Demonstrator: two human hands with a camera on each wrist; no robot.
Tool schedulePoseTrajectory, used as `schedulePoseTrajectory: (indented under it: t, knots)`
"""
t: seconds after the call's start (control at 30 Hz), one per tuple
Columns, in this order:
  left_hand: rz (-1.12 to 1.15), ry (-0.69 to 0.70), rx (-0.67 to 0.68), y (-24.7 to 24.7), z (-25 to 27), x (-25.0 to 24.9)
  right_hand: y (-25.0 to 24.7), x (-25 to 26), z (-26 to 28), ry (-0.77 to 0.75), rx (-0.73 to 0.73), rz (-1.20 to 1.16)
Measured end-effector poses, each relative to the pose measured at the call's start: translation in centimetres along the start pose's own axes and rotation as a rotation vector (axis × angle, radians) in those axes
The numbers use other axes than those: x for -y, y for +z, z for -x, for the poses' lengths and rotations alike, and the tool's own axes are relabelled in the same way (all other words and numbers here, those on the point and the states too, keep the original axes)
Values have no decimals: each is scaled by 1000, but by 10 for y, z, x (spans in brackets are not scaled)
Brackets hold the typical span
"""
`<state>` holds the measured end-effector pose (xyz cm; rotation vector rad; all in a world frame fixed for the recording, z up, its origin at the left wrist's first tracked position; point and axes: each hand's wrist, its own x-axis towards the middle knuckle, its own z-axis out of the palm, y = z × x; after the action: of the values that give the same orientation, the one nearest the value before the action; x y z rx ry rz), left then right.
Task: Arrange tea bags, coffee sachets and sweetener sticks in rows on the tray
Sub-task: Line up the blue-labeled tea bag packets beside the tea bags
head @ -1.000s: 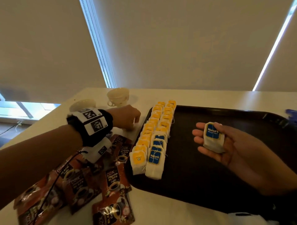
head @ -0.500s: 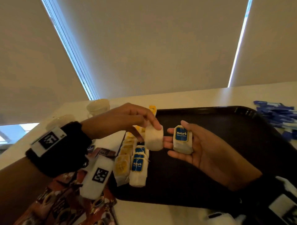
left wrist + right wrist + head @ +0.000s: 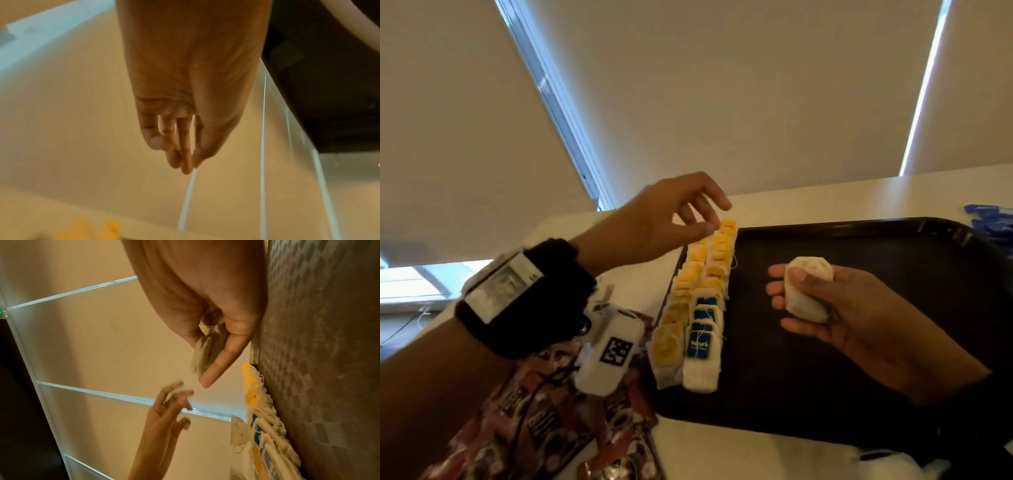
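Note:
A black tray (image 3: 859, 377) carries two rows of tea bags (image 3: 698, 325) along its left side, yellow-tagged ones behind and blue-tagged ones in front. My right hand (image 3: 784, 284) hovers over the tray's middle and grips a small stack of white tea bags (image 3: 808, 291), thumb pressed on top. The right wrist view shows that stack (image 3: 203, 352) pinched between thumb and fingers. My left hand (image 3: 717, 217) hangs above the far end of the rows with its fingers loosely spread and nothing in it. The left wrist view shows the same empty left hand (image 3: 185, 159).
Red-brown coffee sachets (image 3: 544, 428) lie in a heap on the white table left of the tray. Blue sweetener sticks (image 3: 993, 226) lie past the tray's far right corner. A white cup (image 3: 239, 433) stands beyond the rows. Blinds cover the wall behind.
My left hand brought a white tea bag from the table to the right hand's stack, let go and lifted away. The right thumb now presses down over the stack.

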<state>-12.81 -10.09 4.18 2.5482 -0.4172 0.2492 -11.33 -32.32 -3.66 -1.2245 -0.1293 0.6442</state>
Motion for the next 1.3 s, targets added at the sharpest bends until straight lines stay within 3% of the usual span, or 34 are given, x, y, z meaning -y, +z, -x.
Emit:
schedulePoseTrajectory:
  t: [0.07, 0.17, 0.3, 0.4, 0.6, 0.8, 0.97, 1.13, 1.3]
  knots:
    - [-306, -98, 98, -30, 11, 34, -2, 0, -1, 4, -24, 22]
    - [-627, -353, 427, -54, 31, 91, -2, 0, -2, 30, -31, 52]
    - [-695, -537, 686, -48, 49, 132, -1, -1, -2, 43, -24, 77]
    - [-685, -593, 721, -35, 51, 140, -1, 0, -2, 53, -25, 90]
    - [-746, -499, 605, -27, 47, 157, -1, 2, -3, 68, -33, 80]
    - [-323, -541, 193, -50, 38, 149, -4, 3, -3, 80, -48, 77]
    - [-286, -495, 81, -60, 33, 140, -4, 3, -2, 83, -45, 81]
    - [-319, -570, 20, -56, 31, 139, -3, 3, -1, 75, -44, 80]
    - [-84, -645, -63, -57, 37, 143, -4, 4, 0, 72, -46, 79]
